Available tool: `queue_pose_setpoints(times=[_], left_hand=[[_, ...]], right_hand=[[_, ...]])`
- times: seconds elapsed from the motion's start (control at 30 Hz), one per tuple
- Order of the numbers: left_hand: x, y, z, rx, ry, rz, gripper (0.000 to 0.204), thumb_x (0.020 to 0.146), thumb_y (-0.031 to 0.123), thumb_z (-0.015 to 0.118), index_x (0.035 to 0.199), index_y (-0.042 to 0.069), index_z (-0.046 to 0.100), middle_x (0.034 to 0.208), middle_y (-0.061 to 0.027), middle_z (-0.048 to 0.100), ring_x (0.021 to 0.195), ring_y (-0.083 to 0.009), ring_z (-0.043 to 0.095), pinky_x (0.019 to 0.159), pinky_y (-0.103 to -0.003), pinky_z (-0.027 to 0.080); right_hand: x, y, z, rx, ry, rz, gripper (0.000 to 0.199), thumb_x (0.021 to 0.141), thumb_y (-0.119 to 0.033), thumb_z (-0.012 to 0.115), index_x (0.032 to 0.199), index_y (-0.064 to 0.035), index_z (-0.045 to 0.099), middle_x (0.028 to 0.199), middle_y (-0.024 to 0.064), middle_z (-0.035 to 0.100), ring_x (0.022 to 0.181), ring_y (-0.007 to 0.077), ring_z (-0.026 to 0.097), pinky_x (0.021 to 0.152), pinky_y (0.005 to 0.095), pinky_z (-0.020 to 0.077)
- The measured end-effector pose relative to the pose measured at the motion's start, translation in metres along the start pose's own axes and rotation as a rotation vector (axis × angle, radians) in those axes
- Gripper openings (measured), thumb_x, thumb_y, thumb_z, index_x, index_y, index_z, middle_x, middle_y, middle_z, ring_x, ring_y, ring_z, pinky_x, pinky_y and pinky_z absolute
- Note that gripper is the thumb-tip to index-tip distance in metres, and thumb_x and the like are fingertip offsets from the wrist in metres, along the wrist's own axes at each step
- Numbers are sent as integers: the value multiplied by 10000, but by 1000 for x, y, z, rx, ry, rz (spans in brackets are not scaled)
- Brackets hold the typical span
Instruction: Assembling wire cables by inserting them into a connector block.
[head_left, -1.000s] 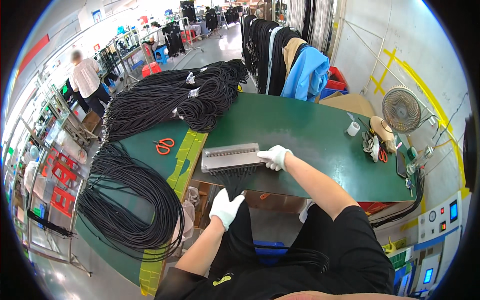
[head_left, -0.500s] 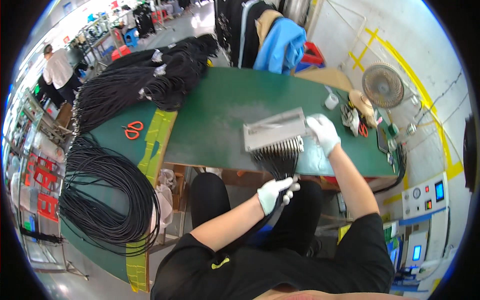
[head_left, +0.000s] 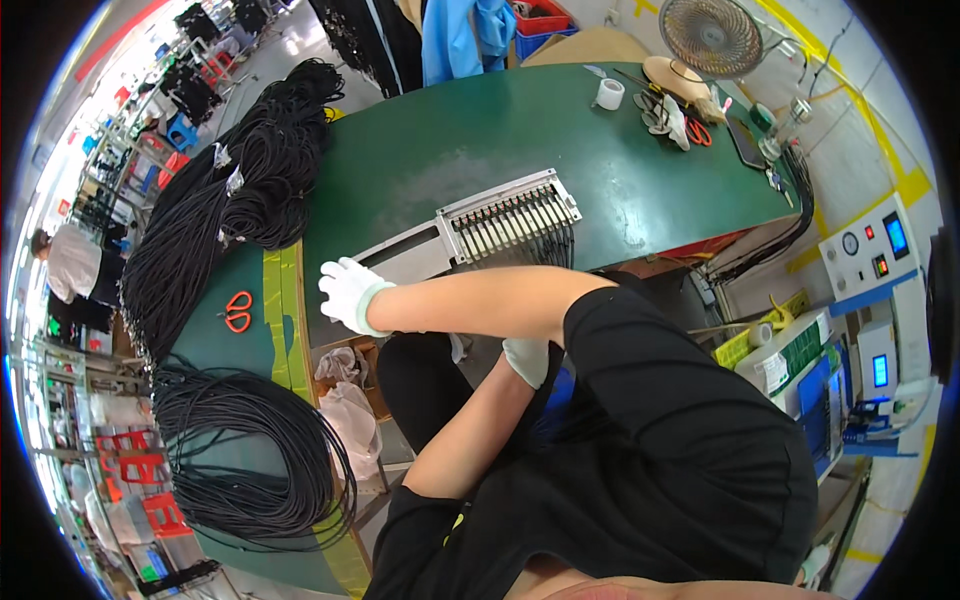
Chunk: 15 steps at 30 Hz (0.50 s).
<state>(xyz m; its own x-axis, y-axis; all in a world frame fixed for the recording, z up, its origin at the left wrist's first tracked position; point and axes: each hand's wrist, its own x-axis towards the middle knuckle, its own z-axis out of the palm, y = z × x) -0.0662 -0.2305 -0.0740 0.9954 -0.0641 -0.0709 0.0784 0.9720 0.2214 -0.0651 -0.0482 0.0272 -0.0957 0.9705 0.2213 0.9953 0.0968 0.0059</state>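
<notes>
So the right arm is lying straight across the body, with the white-gloved right hand (head_left: 350, 295) sitting way over at the left end of a hollow metal frame (head_left: 410, 255). Its fingers are pointing away to the left, looking a bit spread, but I can't tell if it's actually pinching the frame. The left hand (head_left: 527, 360) is mostly hiding under the right forearm, basically just glove cuff showing, so no clue what that grip is doing.

The frame is resting near the front edge of the green table (head_left: 400, 140), angled, its right end meeting a slotted metal fixture (head_left: 510, 215). A row of black cords (head_left: 560, 245) is sitting in the slots, hanging off the front side and disappearing behind that same forearm, which is the main thing blocking the view.

Over on the left, a big tied cord pile (head_left: 230, 170) and a loose cord coil (head_left: 250, 450) are hogging the space, with orange-handled scissors (head_left: 238, 312) lying between them. A white roll (head_left: 609, 94) and a phone (head_left: 745, 143) are lying toward the far right, near a fan (head_left: 710, 35).

Writing-wise, a control panel (head_left: 865, 245) is glowing blue on the right, its characters looking too small to read.
</notes>
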Motion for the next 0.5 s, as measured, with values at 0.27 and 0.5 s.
queue_pose_setpoints(times=[0.27,0.5], left_hand=[[-13,29,73,169,222,-218,312,962,227,611,1229,74,560,969,-73,621,738,-140,579,604,-248,497],[5,55,86,-133,66,-421,346,1025,257,484,1290,36,511,851,5,568,597,-56,413,486,-177,362]], right_hand=[[-152,204,-42,107,430,324,290,796,-363,630,1010,-191,722,1088,46,681,1104,268,574,967,403,454],[-252,263,-1,203,389,515,232,888,-310,578,1026,-208,735,1151,72,651,1167,284,532,1030,401,400]])
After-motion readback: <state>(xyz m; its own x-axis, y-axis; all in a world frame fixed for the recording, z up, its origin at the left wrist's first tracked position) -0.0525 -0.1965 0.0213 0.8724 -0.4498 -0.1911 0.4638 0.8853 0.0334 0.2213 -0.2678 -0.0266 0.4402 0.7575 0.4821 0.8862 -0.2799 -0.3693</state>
